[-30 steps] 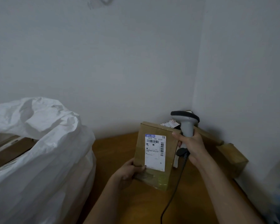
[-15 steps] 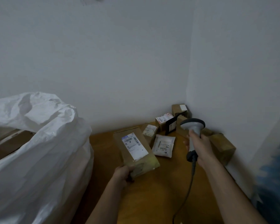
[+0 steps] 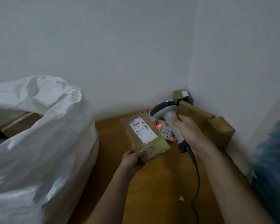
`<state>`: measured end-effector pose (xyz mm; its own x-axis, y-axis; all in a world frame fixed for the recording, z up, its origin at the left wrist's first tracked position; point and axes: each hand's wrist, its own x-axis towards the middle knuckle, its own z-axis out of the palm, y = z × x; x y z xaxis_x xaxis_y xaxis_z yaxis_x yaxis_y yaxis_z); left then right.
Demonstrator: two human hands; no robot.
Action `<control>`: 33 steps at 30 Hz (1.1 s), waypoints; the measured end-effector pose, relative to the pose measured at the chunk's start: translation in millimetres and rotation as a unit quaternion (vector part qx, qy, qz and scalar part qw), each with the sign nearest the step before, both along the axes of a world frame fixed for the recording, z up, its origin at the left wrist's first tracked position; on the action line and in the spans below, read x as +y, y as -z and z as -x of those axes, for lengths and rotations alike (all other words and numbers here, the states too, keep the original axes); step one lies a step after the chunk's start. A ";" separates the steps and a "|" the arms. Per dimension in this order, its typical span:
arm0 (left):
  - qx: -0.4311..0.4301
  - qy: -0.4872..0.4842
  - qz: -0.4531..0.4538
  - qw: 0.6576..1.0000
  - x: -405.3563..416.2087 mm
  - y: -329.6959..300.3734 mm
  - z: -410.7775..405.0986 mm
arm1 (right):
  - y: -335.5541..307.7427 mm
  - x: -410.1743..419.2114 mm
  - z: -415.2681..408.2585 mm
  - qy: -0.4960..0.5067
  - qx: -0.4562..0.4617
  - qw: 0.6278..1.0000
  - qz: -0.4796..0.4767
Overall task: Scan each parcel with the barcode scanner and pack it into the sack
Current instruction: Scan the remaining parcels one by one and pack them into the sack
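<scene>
Right of the sack (image 3: 39,135), the left hand (image 3: 132,160) is gripping a labelled parcel (image 3: 144,135) while the right hand (image 3: 187,131) is clasping the scanner (image 3: 168,117) beside it.

The white shipping label (image 3: 142,129) on the brown parcel (image 3: 145,135) carries barcodes and rows of small print, all too blurred to read. At its 3 o'clock, a pale packet's label (image 3: 166,132) is equally illegible.

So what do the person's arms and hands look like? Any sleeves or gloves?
Both arms are bare as far as the picture shows, with no sleeves. The left hand and right hand wear no gloves, and I see no rings, watch or bracelets.
</scene>
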<state>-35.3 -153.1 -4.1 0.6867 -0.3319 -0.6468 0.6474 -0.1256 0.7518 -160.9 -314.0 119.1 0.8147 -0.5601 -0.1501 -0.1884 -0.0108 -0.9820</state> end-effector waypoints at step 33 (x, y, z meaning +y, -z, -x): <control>-0.033 0.088 0.076 0.993 58.2 -47.9 2.6 | -111.4 99.0 50.8 0.021 -0.035 0.986 0.160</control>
